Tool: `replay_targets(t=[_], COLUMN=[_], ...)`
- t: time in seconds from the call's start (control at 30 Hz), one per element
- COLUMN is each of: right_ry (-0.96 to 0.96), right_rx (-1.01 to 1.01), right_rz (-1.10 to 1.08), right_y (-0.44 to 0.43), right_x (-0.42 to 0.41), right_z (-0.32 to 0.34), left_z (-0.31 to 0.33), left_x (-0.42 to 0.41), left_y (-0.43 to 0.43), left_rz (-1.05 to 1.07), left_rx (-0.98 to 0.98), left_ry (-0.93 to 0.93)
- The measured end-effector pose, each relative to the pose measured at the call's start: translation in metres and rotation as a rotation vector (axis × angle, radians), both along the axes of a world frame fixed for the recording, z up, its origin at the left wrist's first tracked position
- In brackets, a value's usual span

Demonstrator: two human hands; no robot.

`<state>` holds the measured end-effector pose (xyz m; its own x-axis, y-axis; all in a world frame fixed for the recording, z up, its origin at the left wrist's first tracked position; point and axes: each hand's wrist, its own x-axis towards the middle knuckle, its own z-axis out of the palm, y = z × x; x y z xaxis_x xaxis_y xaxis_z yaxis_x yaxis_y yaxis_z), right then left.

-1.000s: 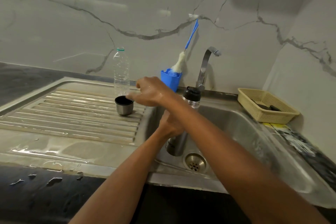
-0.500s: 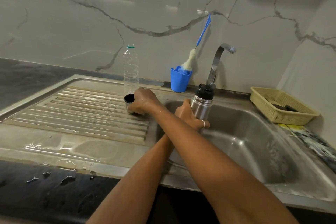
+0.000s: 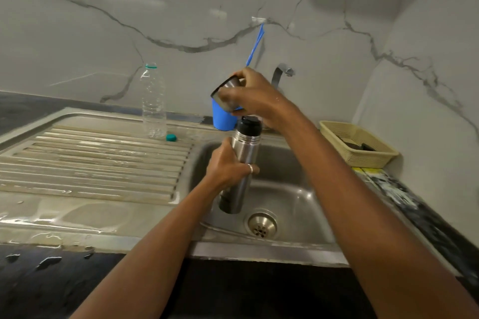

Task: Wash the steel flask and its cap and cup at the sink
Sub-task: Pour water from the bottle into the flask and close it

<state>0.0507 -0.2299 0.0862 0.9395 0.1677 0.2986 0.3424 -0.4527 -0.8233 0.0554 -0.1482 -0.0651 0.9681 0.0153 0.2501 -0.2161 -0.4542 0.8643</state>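
1. Right hand [image 3: 255, 98] holds the small steel cup [image 3: 226, 93]. I see its fingers curled round the cup's side.
2. The cup is up in the air, just above the top of the steel flask [image 3: 242, 163]. It is tipped, with its open mouth facing left and a bit down. The inside looks dark, and I cannot tell if anything is in it.
3. The left hand [image 3: 228, 168] grips the flask round its middle. A ring shows on one finger.
4. The flask is nearly upright over the sink [image 3: 290, 189]. Its bottom end is near the drain [image 3: 262, 224]. The black cap [image 3: 248, 125] sits on top of the flask, so I cannot see inside.
5. A blue pot [image 3: 221, 120] stands by the wall, behind the cup. A thin blue handle [image 3: 256, 44] goes up above the right hand and leans on the wall. The hand hides its lower end.
6. A clear plastic bottle [image 3: 153, 103] stands on the ribbed draining board [image 3: 90, 158]. Its top is open. A small green lid [image 3: 171, 138] lies just beside it.
7. The tap [image 3: 281, 72] curves up behind the right hand.
8. A tan basket [image 3: 375, 155] sits on the worktop [image 3: 388, 189] to the right of the sink. Some dark things lie in it. I cannot tell what they are.
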Motion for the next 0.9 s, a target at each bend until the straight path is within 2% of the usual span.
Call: replay_targets(t=[0.2, 0.5, 0.77, 0.9], right_ry=[-0.027, 0.098, 0.150, 0.142], right_rx=[-0.351, -0.724, -0.880, -0.967], right_rz=[-0.067, 0.085, 0.150, 0.064], right_y=[-0.059, -0.055, -0.043, -0.041], right_x=[-0.003, 0.005, 0.011, 0.018], right_z=[0.026, 0.033, 0.032, 0.023], left_z=[-0.005, -0.010, -0.009, -0.008], left_x=[0.004, 0.007, 0.006, 0.006], left_y=[-0.002, -0.003, -0.003, -0.003], left_rz=[-0.009, -0.034, -0.051, -0.048], left_rx=[-0.006, 0.029, 0.025, 0.024], left_ry=[-0.026, -0.046, -0.058, -0.059])
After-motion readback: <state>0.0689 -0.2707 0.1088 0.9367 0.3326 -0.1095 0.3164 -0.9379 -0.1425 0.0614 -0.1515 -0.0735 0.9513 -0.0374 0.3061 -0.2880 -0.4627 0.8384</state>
